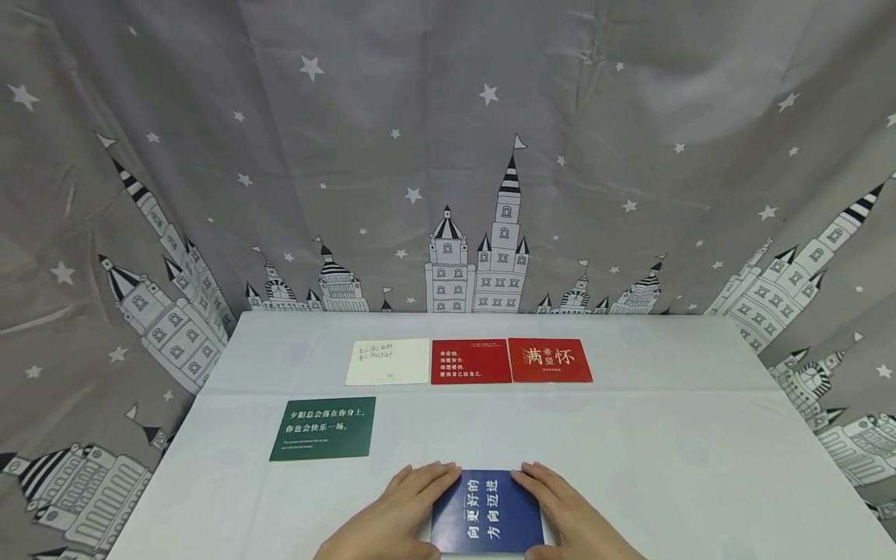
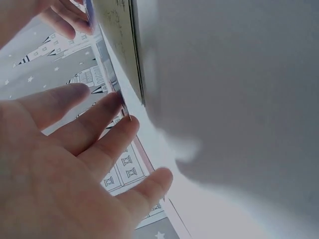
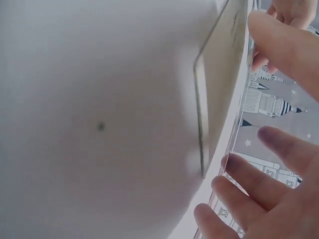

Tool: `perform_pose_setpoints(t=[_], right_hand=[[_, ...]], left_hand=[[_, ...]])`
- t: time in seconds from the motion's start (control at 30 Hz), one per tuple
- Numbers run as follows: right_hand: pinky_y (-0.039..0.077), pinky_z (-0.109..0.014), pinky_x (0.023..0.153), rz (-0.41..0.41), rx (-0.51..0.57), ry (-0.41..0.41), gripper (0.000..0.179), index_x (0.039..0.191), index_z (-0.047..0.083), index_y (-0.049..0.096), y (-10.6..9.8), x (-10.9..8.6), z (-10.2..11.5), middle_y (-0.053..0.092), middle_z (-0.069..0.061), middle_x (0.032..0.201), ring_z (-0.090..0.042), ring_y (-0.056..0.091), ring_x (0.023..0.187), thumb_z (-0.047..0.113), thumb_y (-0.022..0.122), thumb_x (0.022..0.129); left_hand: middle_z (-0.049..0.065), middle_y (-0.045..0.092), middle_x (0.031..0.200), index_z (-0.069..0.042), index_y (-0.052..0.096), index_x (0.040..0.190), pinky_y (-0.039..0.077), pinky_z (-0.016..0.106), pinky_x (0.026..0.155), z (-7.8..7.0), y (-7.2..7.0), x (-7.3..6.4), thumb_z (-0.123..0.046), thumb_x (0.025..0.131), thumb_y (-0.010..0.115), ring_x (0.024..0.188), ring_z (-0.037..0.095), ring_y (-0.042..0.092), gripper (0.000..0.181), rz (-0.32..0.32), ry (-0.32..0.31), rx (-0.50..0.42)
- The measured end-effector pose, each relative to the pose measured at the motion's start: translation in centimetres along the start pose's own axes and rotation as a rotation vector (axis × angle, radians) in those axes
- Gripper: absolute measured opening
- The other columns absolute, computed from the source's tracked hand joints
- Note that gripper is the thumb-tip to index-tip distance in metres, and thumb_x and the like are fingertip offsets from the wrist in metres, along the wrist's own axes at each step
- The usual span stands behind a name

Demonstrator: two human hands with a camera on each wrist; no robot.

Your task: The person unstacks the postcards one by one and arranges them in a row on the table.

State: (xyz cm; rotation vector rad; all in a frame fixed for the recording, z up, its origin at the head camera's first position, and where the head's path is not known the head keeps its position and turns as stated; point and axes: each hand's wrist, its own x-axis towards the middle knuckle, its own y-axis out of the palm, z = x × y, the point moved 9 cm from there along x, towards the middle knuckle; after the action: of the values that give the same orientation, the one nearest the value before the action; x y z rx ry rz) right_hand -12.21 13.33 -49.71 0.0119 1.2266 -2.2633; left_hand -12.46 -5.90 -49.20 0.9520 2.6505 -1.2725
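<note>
Spanning left hand (image 1: 397,509) to right hand (image 1: 572,509) is a blue card (image 1: 483,512).

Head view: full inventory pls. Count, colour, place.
cream card: 1, cream, left end of back row
left red card: 1, red, middle of back row
right red card: 1, red, right end of back row
green card: 1, green, left, nearer than back row
blue card: 1, blue, front middle
table: 1, white, beneath the cards
backdrop: 1, grey with white stars and black-and-white castles, behind table
left hand: 1, bare, at blue card's left side
right hand: 1, bare, at blue card's right side
</note>
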Motion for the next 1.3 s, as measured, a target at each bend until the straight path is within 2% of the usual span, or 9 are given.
perform_pose_setpoints(t=[0.1,0.27,0.4,0.53,0.73,0.83,1.0,1.1,1.3], right_hand=[[0.036,-0.053,0.092,0.011,0.025,0.003,0.086,0.14,0.033,0.026,-0.1,0.1,0.2,0.02,-0.001,0.145,-0.029,0.029,0.124,0.059,0.063,0.068],[0.036,-0.052,0.093,0.021,0.048,-0.003,0.084,0.14,0.034,0.025,-0.3,0.4,0.5,0.021,-0.002,0.145,-0.029,0.029,0.125,0.055,0.065,0.07],[0.039,-0.047,0.091,0.002,0.001,-0.042,0.083,0.141,0.032,0.025,-0.6,0.9,1.0,0.024,-0.002,0.144,-0.027,0.029,0.125,0.051,0.067,0.071],[0.039,-0.047,0.091,-0.011,-0.02,-0.064,0.083,0.141,0.033,0.025,-0.9,1.3,1.3,0.024,-0.003,0.144,-0.027,0.029,0.126,0.053,0.066,0.072],[0.04,-0.044,0.093,-0.066,-0.07,-0.136,0.083,0.141,0.033,0.024,-1.4,2.0,2.3,0.024,0.001,0.144,-0.022,0.032,0.125,0.048,0.068,0.073],[0.04,-0.044,0.093,-0.08,-0.093,-0.157,0.083,0.141,0.032,0.025,-1.6,2.3,2.7,0.025,0.001,0.144,-0.021,0.031,0.125,0.049,0.068,0.072],[0.039,-0.044,0.093,-0.09,-0.094,-0.168,0.083,0.141,0.032,0.027,-1.7,2.8,3.0,0.027,0.001,0.143,-0.021,0.032,0.125,0.05,0.068,0.072],[0.04,-0.042,0.093,-0.128,-0.117,-0.226,0.082,0.141,0.029,0.028,-2.0,2.9,3.5,0.028,0.0,0.143,-0.021,0.032,0.125,0.045,0.07,0.073],[0.04,-0.043,0.093,-0.156,-0.133,-0.294,0.081,0.142,0.025,0.028,-2.4,3.4,4.2,0.029,-0.003,0.143,-0.021,0.033,0.125,0.044,0.068,0.074]], left_hand=[[-0.007,0.029,0.142,-0.038,0.027,0.139,0.033,0.06,0.09,0.1,-0.3,0.0,-0.034,0.065,0.077,0.13,0.035,0.019,0.09,-0.001,-0.013,0.009],[-0.01,0.027,0.142,-0.035,0.027,0.14,0.033,0.058,0.092,0.0,-1.0,0.0,-0.03,0.065,0.077,0.128,0.032,0.024,0.09,-0.026,0.028,0.074],[-0.009,0.026,0.143,-0.031,0.027,0.141,0.027,0.055,0.098,-0.3,-1.7,-0.2,-0.029,0.066,0.076,0.129,0.027,0.025,0.089,-0.063,0.095,0.131],[-0.006,0.028,0.142,-0.024,0.027,0.142,0.02,0.051,0.103,-0.6,-2.4,-0.5,-0.028,0.067,0.075,0.129,0.02,0.027,0.089,-0.103,0.18,0.185],[-0.004,0.033,0.14,-0.018,0.031,0.141,0.017,0.051,0.104,-0.8,-3.6,-0.6,-0.024,0.064,0.077,0.127,0.016,0.03,0.09,-0.153,0.241,0.207],[-0.003,0.033,0.139,-0.017,0.031,0.14,0.017,0.052,0.103,-0.7,-4.0,-0.6,-0.022,0.064,0.078,0.127,0.017,0.03,0.09,-0.162,0.248,0.207],[-0.003,0.031,0.141,-0.018,0.03,0.141,0.016,0.051,0.104,-0.2,-4.3,-0.5,-0.024,0.065,0.078,0.128,0.017,0.028,0.091,-0.148,0.224,0.194],[-0.003,0.031,0.141,-0.018,0.03,0.141,0.016,0.052,0.104,0.1,-4.5,-0.6,-0.025,0.065,0.078,0.128,0.018,0.028,0.09,-0.148,0.219,0.196],[-0.001,0.031,0.142,-0.017,0.03,0.141,0.015,0.053,0.104,0.3,-5.2,-0.8,-0.025,0.065,0.078,0.129,0.018,0.028,0.09,-0.183,0.261,0.216]])
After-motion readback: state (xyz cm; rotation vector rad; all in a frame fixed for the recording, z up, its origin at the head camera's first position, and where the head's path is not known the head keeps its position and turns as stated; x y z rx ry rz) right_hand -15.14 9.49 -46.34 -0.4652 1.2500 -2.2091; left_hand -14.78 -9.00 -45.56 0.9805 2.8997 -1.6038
